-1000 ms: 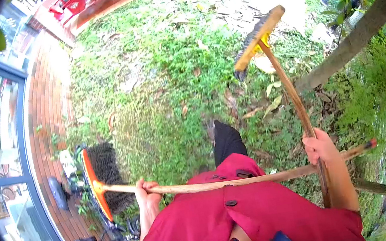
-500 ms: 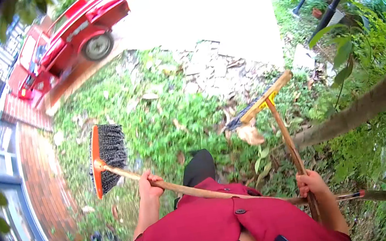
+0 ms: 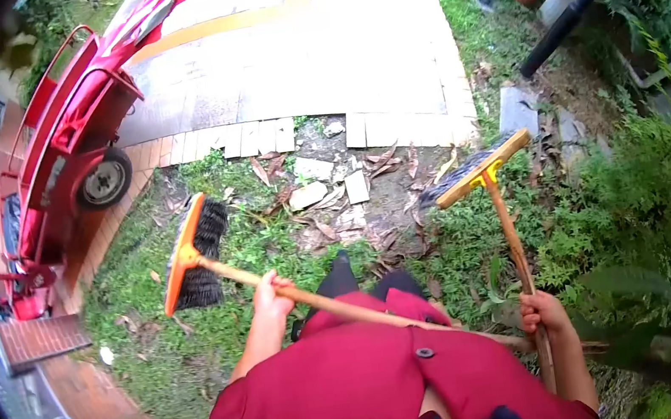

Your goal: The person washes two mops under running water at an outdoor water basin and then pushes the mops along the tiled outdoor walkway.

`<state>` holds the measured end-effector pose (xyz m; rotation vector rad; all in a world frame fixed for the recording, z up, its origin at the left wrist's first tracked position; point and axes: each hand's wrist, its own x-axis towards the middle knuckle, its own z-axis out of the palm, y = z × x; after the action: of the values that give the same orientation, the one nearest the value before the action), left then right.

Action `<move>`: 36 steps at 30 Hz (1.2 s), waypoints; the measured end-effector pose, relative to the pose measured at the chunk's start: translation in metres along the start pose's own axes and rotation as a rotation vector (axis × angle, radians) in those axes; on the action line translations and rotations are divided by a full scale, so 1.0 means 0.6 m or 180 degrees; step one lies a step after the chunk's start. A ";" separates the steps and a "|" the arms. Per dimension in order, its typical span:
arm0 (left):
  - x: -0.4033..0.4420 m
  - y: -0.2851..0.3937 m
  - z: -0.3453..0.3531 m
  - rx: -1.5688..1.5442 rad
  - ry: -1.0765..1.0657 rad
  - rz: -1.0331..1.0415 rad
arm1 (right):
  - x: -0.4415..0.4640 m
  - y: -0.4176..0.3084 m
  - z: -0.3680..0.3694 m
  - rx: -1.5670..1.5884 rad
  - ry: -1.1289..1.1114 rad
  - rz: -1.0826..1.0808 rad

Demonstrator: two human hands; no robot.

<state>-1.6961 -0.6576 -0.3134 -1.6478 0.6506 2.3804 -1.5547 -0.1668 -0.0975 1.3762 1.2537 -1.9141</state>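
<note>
My left hand (image 3: 272, 294) is wrapped round the wooden handle of a broom (image 3: 200, 254) with an orange head and dark grey bristles. Its head is out to the left above the grass, and the long handle slants across my body to the right. In my right hand (image 3: 545, 311) is the handle of a second broom (image 3: 484, 169), closed in my fingers. That one has a wooden block, a yellow bracket and dark grey bristles, and it points forward. The lower part of the first handle passes close to my right hand; whether they touch I cannot tell.
A red cargo vehicle (image 3: 79, 151) stands at the left on brick edging. Ahead lies a bright paved area (image 3: 249, 84), with loose tile pieces (image 3: 312, 195) and dry leaves along its near edge. Plants (image 3: 607, 188) and a black post (image 3: 583, 16) line the right side.
My view has moved forward, so the paved area and tile pieces are nearer and clearer. The red vehicle has shifted left in view. Both hands keep hold of the brooms.
</note>
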 end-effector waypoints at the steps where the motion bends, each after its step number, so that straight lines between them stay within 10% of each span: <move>1: 0.018 0.018 0.065 0.0086 0.0061 -0.0024 | 0.011 -0.043 0.019 0.0060 0.0101 -0.0024; 36: 0.837 0.517 2.364 0.0630 0.0065 0.0016 | 0.984 -2.103 0.793 0.0280 0.0186 0.0551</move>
<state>-3.2014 -0.3533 -0.2832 -1.5901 0.8642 2.2233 -3.0031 0.0952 -0.0901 1.5424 1.0499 -1.8409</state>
